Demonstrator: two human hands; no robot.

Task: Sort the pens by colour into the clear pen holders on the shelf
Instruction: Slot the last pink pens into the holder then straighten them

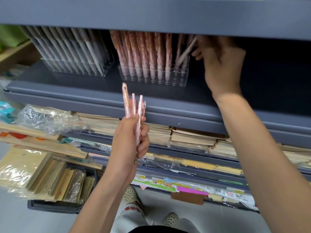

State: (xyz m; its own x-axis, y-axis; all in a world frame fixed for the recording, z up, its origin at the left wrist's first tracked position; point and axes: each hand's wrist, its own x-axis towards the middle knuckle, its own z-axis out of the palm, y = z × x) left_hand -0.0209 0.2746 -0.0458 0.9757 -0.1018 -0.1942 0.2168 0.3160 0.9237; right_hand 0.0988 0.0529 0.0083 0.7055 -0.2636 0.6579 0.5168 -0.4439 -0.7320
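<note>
My left hand (130, 140) grips a bunch of pink pens (133, 105) upright in front of the grey shelf edge, below the holders. My right hand (220, 64) reaches into the shelf at the right end of the clear pen holder (178, 79) full of pink pens. Its fingers pinch one pink pen (186, 51), tilted, with its tip down among the holder's right-hand slots. Motion blur hides whether the tip sits in a hole. To the left stands a second clear pen holder (106, 69) packed with grey pens (70, 47).
The grey shelf above (151, 14) overhangs the holders closely. Dark open shelf space (272, 73) lies right of the pink holder. Lower shelves carry stacked notebooks (190, 137) and plastic-wrapped stationery (42, 172). The person's shoes (131, 195) stand on the floor below.
</note>
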